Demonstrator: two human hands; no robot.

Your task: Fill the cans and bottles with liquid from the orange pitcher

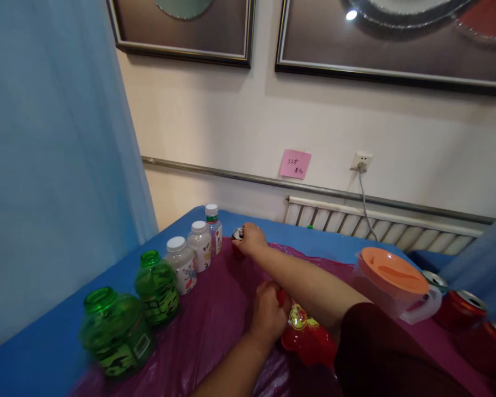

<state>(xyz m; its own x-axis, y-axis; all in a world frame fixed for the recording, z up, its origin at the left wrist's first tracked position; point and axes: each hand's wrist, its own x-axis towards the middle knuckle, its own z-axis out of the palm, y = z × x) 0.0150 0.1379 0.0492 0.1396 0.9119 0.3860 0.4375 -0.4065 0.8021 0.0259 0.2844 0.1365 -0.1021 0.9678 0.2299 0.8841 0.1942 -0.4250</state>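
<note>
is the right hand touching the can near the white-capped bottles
Touching: the head view shows the right hand with its fingers closed against the side of the can, no gap visible.

Dk red can point(237, 251) approx. upright at bk, shiny red container point(312, 343) w/ yellow print nearer.

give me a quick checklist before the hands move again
1. Right hand on the small can: ok, fingers at its top.
2. Can upright: ok.
3. Left hand gripping the red item: ok, by its upper end.
4. Right forearm clear of the red item: cannot tell, they lie close together in this view.
5. Nearest green bottle capped: not ok, no cap shows.
</note>
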